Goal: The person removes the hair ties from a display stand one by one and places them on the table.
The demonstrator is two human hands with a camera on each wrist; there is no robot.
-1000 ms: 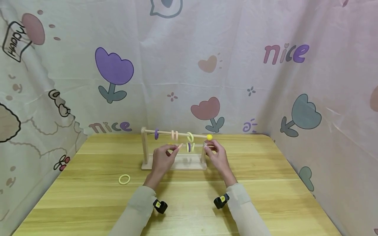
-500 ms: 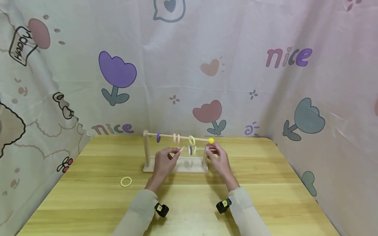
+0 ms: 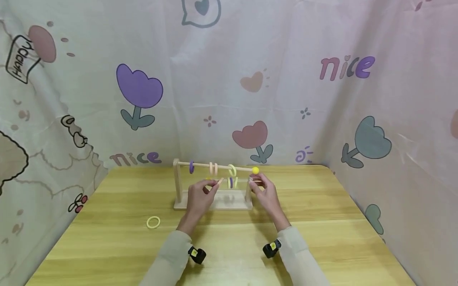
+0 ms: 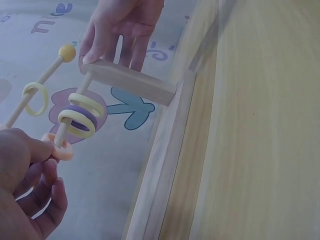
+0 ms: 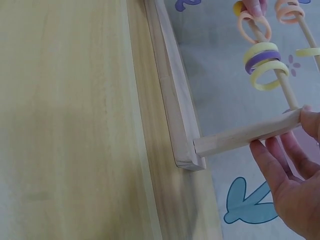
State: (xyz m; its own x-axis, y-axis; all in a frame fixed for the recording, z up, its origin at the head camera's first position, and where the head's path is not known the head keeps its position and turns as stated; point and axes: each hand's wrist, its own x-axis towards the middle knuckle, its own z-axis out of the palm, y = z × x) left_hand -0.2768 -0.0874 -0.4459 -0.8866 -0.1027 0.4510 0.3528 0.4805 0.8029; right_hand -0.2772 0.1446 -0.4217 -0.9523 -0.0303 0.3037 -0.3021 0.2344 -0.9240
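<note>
My left hand (image 3: 200,196) pinches a peach ring (image 4: 64,152) between thumb and index finger. The ring is around the lower rod of a wooden stand (image 3: 232,204), near the rod's yellow ball end (image 5: 238,8). Farther along that rod hang two yellow rings and a purple ring (image 5: 261,59) between them. My right hand (image 3: 266,194) holds the top of the stand's shorter right post (image 5: 245,134), thumb on one side and fingers on the other. The upper rod carries a purple ring (image 3: 191,167), peach rings (image 3: 213,169) and pale yellow rings (image 3: 232,171), with a yellow ball (image 3: 255,170) at its end.
A loose yellow ring (image 3: 153,222) lies on the wooden table (image 3: 107,246), left of the stand. Behind the table hangs a printed cloth (image 3: 200,79), which also runs along both sides. The stand's tall left post (image 3: 177,182) rises beyond my left hand.
The head view has shifted slightly. Both hands keep nearly the same places on the ring and the post, and the rings on the rods look unchanged.
</note>
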